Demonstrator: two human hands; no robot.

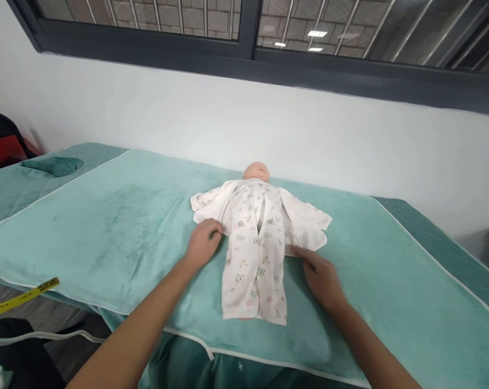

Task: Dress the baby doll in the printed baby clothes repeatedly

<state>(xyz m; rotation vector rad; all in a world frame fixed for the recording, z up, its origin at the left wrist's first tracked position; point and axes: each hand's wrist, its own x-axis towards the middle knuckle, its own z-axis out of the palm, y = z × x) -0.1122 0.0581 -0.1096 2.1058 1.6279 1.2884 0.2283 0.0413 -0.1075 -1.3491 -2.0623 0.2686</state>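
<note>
A baby doll (256,171) lies on its back on the green bed cover, its head toward the wall. Over its body is a white baby gown (244,275) printed with small animals, the wide sleeves spread to both sides and a slit down the front. My left hand (205,240) is closed, its fingertips pinching the gown's edge just below the left sleeve. On the other side, my right hand (321,275) pinches the white cloth near the right sleeve's lower edge. Most of the doll's body is hidden by the gown.
The bed cover (107,232) has white piping and a face hole (52,166) at the left end. A white wall (167,108) with a barred window (244,51) stands behind. Yellow tape (21,298) and a dark chair-like object (18,351) are at lower left.
</note>
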